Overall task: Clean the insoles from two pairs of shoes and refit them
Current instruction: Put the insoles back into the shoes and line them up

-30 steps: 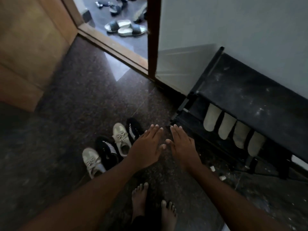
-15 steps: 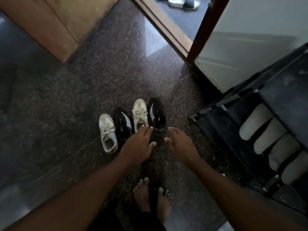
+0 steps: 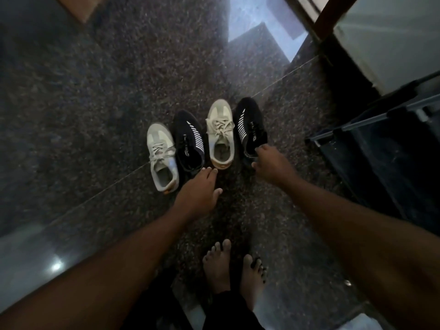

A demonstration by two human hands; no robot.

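the right hand (image 3: 271, 163) lies on the heel of the end black shoe (image 3: 248, 125); whether it grips, i cannot tell. the left hand (image 3: 197, 194) is flat and loose, fingertips at the heel of the other black shoe (image 3: 189, 139). a pale shoe (image 3: 220, 132) stands beyond the gap between the hands, and a second pale shoe (image 3: 162, 158) stands left of the left hand. half a second ago both hands hovered short of the row. the speckled stone floor (image 3: 95, 96) is dark, and a shoe rack (image 3: 381, 148) stands right of the right hand.

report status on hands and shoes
Left hand open, near heel of the middle black shoe. Right hand at heel of the end black shoe, grip unclear. Nothing blocking.
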